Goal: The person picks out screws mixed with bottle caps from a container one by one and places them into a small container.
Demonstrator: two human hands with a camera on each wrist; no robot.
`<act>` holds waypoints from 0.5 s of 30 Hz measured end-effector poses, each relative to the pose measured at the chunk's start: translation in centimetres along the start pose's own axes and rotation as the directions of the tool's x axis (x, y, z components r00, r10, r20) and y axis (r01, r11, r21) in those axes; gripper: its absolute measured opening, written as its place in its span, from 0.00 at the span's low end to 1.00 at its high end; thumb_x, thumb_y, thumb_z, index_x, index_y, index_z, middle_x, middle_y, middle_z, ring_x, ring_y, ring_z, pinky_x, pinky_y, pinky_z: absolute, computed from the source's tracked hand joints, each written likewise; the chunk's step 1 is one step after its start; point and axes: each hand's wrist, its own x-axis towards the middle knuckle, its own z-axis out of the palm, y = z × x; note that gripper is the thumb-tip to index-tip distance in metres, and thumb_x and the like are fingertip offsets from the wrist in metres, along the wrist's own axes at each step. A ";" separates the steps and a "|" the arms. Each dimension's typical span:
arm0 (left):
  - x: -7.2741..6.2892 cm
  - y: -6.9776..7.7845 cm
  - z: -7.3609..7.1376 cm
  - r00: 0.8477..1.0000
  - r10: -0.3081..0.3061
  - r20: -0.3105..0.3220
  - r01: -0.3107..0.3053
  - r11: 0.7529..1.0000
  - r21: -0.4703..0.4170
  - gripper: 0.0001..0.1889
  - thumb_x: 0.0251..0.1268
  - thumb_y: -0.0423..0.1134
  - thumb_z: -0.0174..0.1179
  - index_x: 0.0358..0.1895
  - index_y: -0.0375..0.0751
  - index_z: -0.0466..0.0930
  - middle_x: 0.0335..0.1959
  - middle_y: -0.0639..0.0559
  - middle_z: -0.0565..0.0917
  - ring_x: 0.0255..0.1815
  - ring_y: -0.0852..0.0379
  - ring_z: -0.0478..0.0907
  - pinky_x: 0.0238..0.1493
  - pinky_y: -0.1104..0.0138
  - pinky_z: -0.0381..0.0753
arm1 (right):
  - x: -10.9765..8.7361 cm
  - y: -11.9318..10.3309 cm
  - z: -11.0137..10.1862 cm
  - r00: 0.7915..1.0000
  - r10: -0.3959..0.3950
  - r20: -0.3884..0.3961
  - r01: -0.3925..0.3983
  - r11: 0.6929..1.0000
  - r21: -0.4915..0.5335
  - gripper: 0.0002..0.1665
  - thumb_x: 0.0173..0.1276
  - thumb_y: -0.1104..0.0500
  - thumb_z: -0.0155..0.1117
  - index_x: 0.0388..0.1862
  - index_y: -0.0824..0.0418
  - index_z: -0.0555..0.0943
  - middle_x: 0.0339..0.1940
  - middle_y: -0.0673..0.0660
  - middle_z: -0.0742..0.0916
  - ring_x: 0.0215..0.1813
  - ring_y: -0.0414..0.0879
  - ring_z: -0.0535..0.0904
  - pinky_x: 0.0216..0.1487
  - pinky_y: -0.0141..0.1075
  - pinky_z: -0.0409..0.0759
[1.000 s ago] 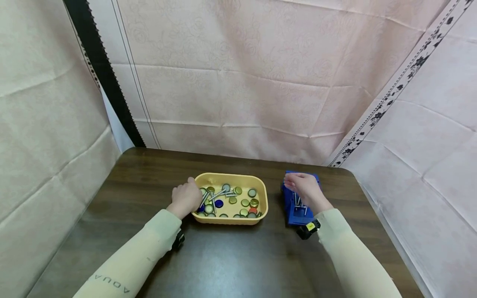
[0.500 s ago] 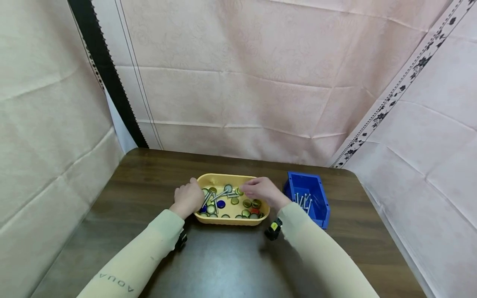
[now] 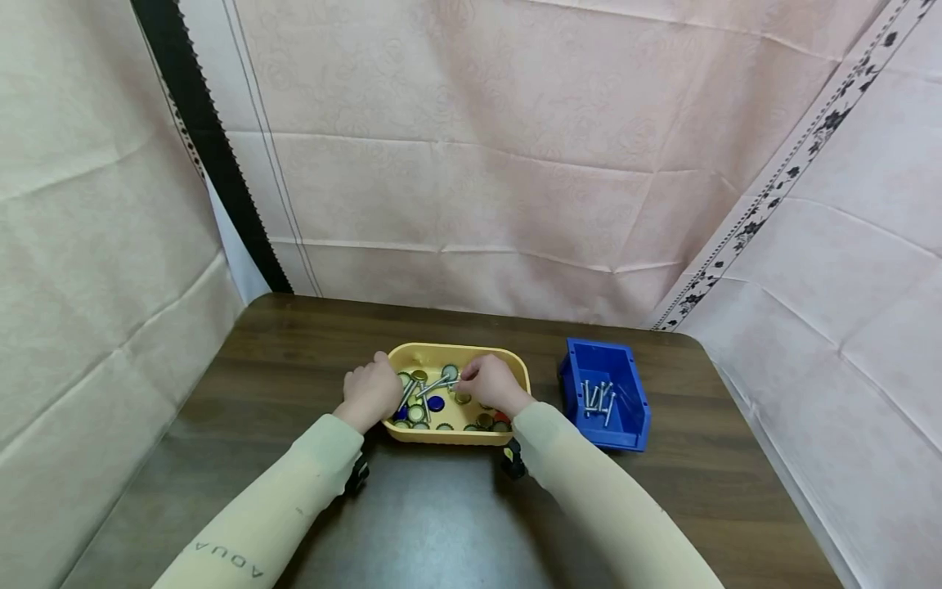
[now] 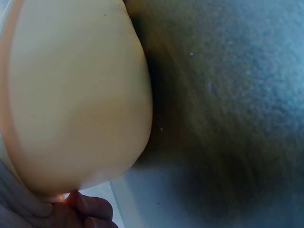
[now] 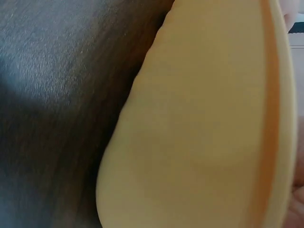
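Observation:
A yellow tray [image 3: 441, 437] on the table holds several bottle caps [image 3: 415, 413] and silver bolts [image 3: 432, 386]. With its fingers at the rim, my left hand [image 3: 368, 394] grips the tray's left end; in the left wrist view its fingertips [image 4: 97, 206] show beyond the tray's end. My right hand [image 3: 495, 384] reaches into the tray from the right, thumb and fingertips drawn together at the bolts lying near the middle. Whether it pinches a bolt I cannot tell. The tray's outer wall [image 5: 190, 118] fills most of the right wrist view.
To the right stands a blue bin [image 3: 629, 417] with several bolts [image 3: 599, 401] in it. Both stand on a dark wooden table [image 3: 434, 507]. Pale cloth [image 3: 471, 164] hangs behind the table and along both sides.
My right hand has moved left from over the blue bin into the yellow tray, down to the bolts. My left hand keeps its grip on the tray's left end.

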 end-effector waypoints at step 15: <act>0.1 0.0 0.0 1.000 0.001 0.001 -0.001 1.000 0.007 0.16 0.71 0.38 0.42 0.52 0.27 0.65 0.28 0.41 0.76 0.33 0.42 0.74 0.47 0.47 0.69 | 0.5 -0.4 1.4 0.996 0.083 -0.045 -0.085 0.995 -0.057 0.23 0.57 0.54 0.75 0.12 0.56 0.72 0.11 0.47 0.70 0.16 0.41 0.64 0.20 0.35 0.64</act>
